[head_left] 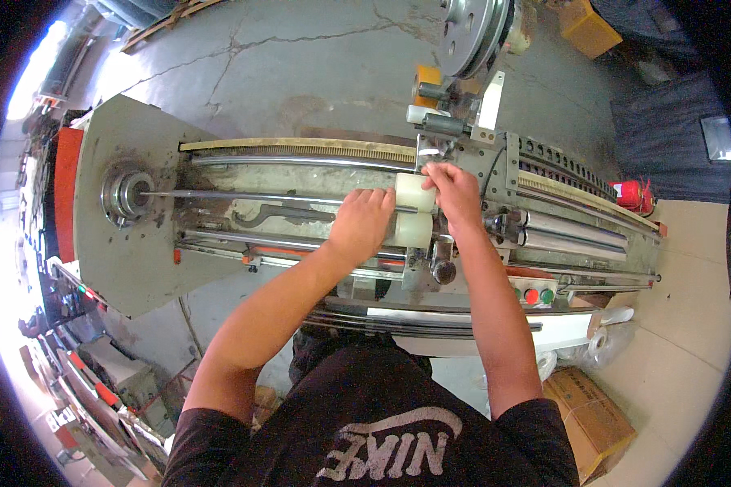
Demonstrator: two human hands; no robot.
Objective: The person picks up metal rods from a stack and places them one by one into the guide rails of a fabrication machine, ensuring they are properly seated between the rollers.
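Note:
A long thin metal rod (244, 196) runs from the round chuck (128, 196) on the machine's left end plate to the carriage. My left hand (361, 223) is closed around it, just left of two white rollers, the upper roller (413, 192) and the lower roller (415, 230). The rod's right end shows between these rollers. At the right edge of the upper roller, my right hand (456, 195) has its thumb and fingers pinched together. Whatever they hold, if anything, is too small or hidden to make out.
A toothed rack (300, 148) and guide bars run along the machine bed. Metal pulleys (473, 36) rise behind the carriage. A box with red and green buttons (533, 295) sits on the near side. Several rods (414, 326) lie before me; a cardboard box (590, 418) stands at lower right.

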